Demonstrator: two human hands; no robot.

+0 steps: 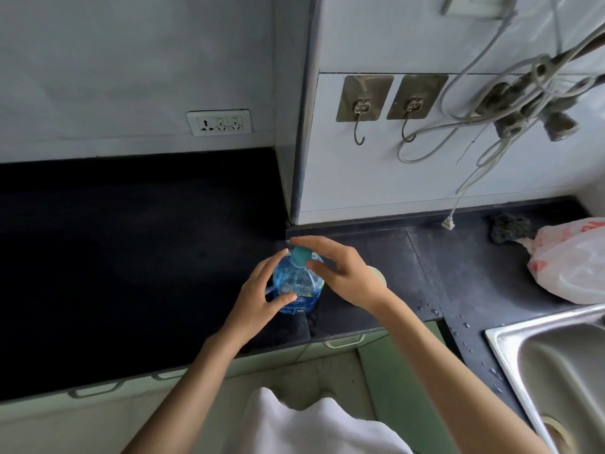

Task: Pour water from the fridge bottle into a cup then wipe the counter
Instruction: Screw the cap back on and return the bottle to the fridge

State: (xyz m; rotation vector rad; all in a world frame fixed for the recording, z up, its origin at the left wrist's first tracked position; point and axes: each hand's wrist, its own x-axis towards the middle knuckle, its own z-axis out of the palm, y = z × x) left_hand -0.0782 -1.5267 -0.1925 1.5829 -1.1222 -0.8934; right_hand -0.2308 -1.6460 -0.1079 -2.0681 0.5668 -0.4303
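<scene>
White cloth (294,424) lies lowest in view, closest to the person, and looks ready for the wiping step. Beyond it both forearms reach to the dark counter (131,257), where the blue water bottle (297,286) stands upright near the front edge. Of the two hands, the left hand (262,299) has its fingers spread along the bottle's side, thumb touching the label, steadying rather than squeezing. The right hand (343,273) arches over the teal cap (300,255), its forefinger above and its thumb beside the cap; whether they actually pinch it I cannot tell. A pale cup (378,276) peeks out just behind the right wrist, close beside the bottle.

The step in hand seems to be working the cap. To do it well, the left hand should wrap more firmly round the bottle's shoulder so it cannot spin, while the right takes the cap squarely and turns. Squeezing the thin plastic could make water spill out. Drops (435,311) already dot the counter near the steel sink (537,332); farther back sit a plastic bag (573,263) and a dark scrubber (509,227).
</scene>
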